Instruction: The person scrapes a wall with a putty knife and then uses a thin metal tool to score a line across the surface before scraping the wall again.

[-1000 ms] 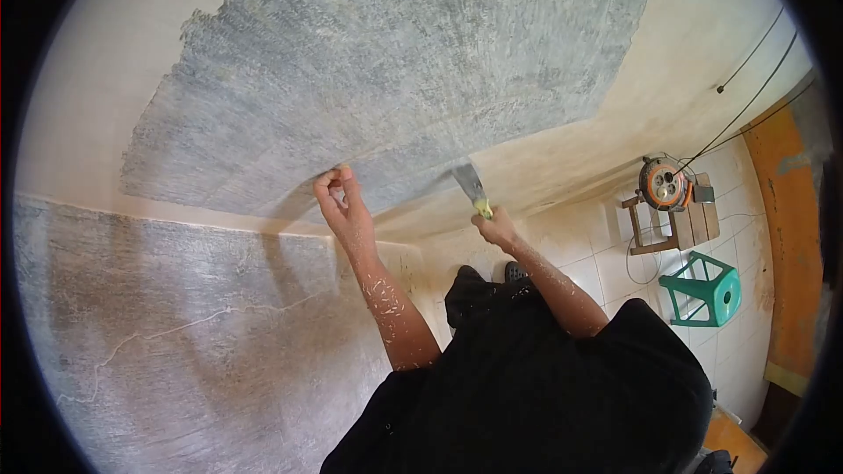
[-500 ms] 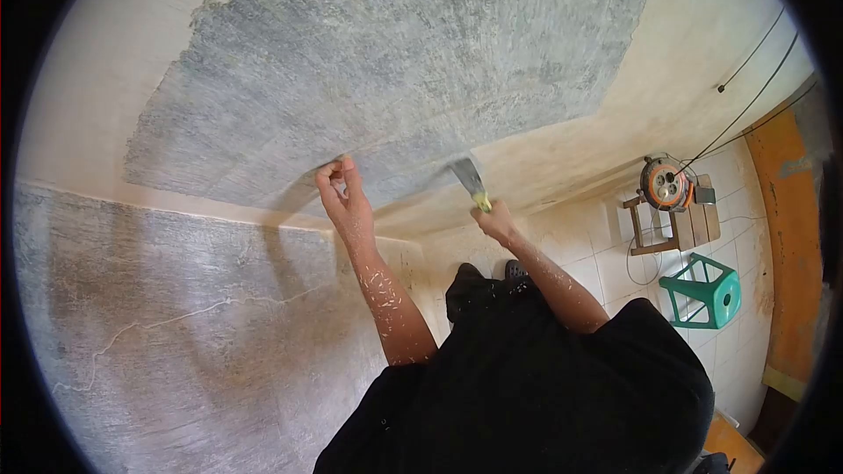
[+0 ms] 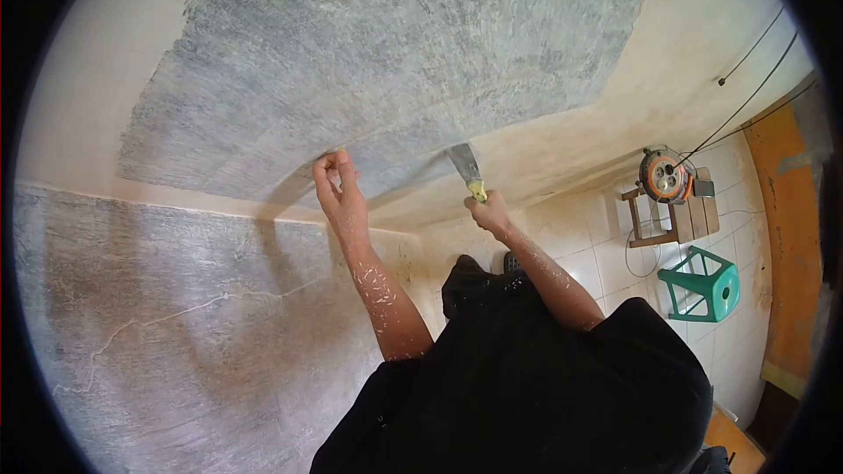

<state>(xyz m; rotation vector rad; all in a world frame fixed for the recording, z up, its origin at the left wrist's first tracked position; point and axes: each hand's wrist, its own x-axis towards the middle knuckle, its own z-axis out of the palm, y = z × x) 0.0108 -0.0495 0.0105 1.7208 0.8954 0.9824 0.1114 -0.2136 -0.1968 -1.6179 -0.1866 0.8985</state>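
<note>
My right hand (image 3: 492,212) is wrapped round the yellow-green handle of a scraper (image 3: 465,161). The scraper's flat metal blade meets the lower edge of a grey scraped patch (image 3: 421,53) on the wall, beside cream paint. To the left, my left hand (image 3: 342,197) is raised against the same patch, its thumb and fingertips pinched together. What they hold, if anything, is too small to make out. Pale flakes cling to both forearms.
A second scraped wall (image 3: 193,316) with a pale crack line meets this one at the left corner. On the right, a cable reel (image 3: 663,177) sits on a wooden stool (image 3: 698,221), with a green plastic stool (image 3: 722,292) nearby. Black cables (image 3: 746,123) hang down the wall.
The scraper and my right hand have shifted slightly up and to the left. My left hand has moved a little left and stays pinched.
</note>
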